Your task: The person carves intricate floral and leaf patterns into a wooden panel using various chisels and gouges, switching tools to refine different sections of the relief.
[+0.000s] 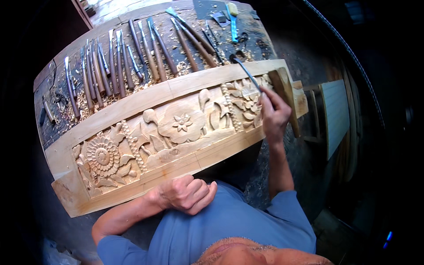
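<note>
A long pale wooden panel (185, 161) lies at a slant on the workbench, carved with flowers, leaves and beaded bands. My right hand (276, 115) is closed over its right end, gripping a slim tool with a blue-grey shaft (245, 70). The tool points up and left to a dark rounded end beyond the panel's far edge; its exact kind is unclear. Close to this hand, a darker wooden bar (281, 86) lies across the panel's end. My left hand (187, 194) is curled into a fist at the near edge, against my blue shirt, with nothing visible in it.
Several wood-handled carving chisels (119, 66) line the far side of the workbench (203, 13) among wood shavings (95, 110). A blue-handled brush (232, 22) lies at the back right. Beyond the bench's right end stands a pale board (335, 115).
</note>
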`<action>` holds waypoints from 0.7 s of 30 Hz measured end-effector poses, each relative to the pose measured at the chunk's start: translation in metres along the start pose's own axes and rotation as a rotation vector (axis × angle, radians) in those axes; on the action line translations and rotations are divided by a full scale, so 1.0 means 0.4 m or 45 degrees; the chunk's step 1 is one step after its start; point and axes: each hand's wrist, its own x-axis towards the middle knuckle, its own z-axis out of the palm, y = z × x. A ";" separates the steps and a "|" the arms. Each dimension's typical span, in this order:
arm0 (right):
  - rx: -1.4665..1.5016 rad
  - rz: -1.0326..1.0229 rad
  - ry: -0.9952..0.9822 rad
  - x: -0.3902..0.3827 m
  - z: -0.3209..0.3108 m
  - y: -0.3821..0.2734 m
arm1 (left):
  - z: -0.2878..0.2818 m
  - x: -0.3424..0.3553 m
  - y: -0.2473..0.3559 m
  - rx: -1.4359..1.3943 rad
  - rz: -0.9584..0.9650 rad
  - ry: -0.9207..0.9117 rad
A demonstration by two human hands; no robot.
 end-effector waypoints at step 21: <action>-0.588 -0.023 -0.612 0.429 -0.076 -0.014 | 0.082 0.097 -0.053 -0.103 -0.397 0.104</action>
